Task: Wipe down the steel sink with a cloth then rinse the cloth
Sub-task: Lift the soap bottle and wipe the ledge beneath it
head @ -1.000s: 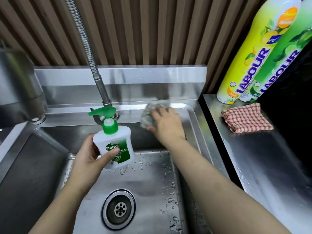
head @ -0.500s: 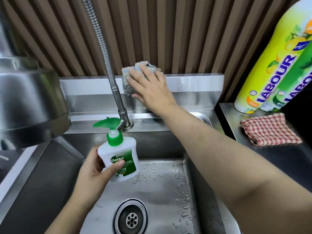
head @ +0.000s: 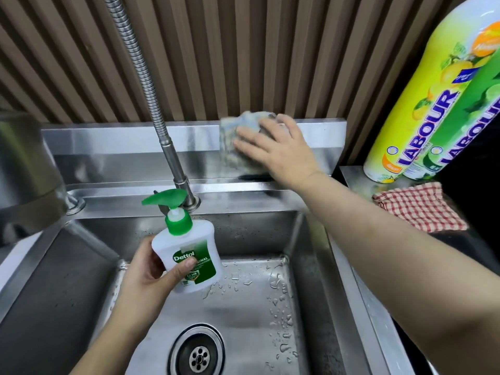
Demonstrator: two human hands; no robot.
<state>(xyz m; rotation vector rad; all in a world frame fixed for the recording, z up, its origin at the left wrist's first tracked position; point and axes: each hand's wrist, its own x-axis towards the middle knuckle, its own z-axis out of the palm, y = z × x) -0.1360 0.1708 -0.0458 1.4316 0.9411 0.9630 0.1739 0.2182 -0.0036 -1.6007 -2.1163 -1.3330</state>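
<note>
My right hand (head: 276, 150) presses a grey-blue cloth (head: 232, 139) flat against the steel backsplash of the sink (head: 108, 142), right of the tap. My left hand (head: 146, 277) holds a white Dettol pump bottle (head: 189, 253) with a green pump upright above the basin. The basin floor (head: 243, 315) is wet with droplets, and the round drain (head: 198, 353) lies at the bottom centre.
A flexible steel tap hose (head: 140, 71) rises from the sink ledge. A steel pot (head: 24, 169) hangs at the left. On the right counter stand two tall LABOUR bottles (head: 433, 109) and a folded red checked cloth (head: 419, 207).
My right hand lifted the cloth from the sink's back ledge to the backsplash, then slid it rightward along it. The left hand kept holding the Dettol bottle.
</note>
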